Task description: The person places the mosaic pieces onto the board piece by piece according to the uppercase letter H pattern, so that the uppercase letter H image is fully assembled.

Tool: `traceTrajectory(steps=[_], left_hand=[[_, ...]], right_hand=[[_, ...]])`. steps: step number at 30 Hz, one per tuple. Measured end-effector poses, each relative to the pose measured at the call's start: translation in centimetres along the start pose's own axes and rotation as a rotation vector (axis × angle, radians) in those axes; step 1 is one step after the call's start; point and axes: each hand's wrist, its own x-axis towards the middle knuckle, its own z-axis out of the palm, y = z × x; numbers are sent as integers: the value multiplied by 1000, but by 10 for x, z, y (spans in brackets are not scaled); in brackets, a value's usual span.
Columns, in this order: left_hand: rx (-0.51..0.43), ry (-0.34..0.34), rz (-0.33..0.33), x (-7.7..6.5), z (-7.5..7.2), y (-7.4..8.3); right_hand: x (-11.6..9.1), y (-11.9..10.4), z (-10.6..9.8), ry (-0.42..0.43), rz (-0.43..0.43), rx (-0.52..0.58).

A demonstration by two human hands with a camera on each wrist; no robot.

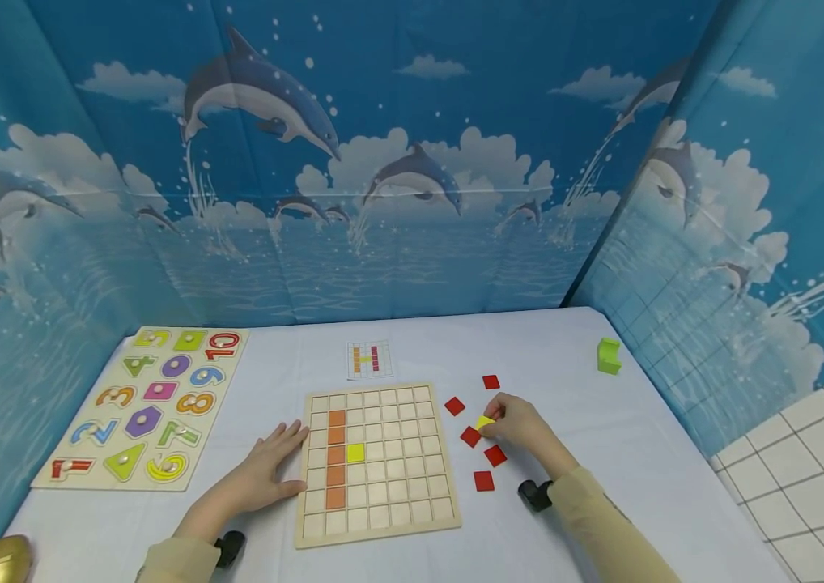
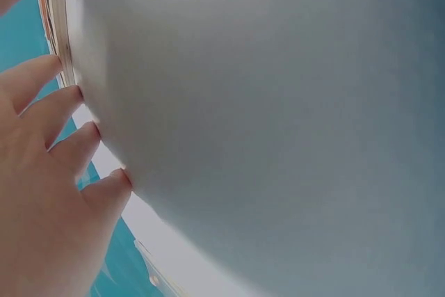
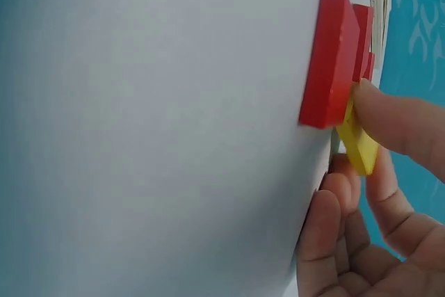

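Observation:
A wooden grid board (image 1: 422,494) lies flat on the white table. Orange square tiles (image 1: 337,455) fill part of its second column, and one yellow tile (image 1: 356,453) sits beside them. My left hand (image 1: 261,470) rests at the board's left edge with fingers spread, fingertips right at the rim in the left wrist view. To the right of the board, my right hand (image 1: 521,425) pinches another yellow tile (image 3: 358,142) between thumb and fingers. Several red tiles (image 1: 484,481) lie loose around that hand; in the right wrist view one red tile (image 3: 327,60) stands close to the pinched one.
Behind the board lies a small pattern card (image 1: 370,359) showing orange, yellow and red squares. A number-and-shape puzzle board (image 1: 109,405) is at the left. A green block (image 1: 609,356) stands back right, and a gold object (image 1: 2,560) at the front left corner.

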Motion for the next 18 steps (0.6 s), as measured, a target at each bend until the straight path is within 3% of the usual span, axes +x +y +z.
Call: traceTrajectory(steps=[12, 18], left_hand=[[0, -23, -8, 0, 0, 0], [-4, -18, 9, 1, -1, -1]], right_hand=[[6, 0, -9, -28, 43, 130], [4, -16, -8, -16, 21, 211]])
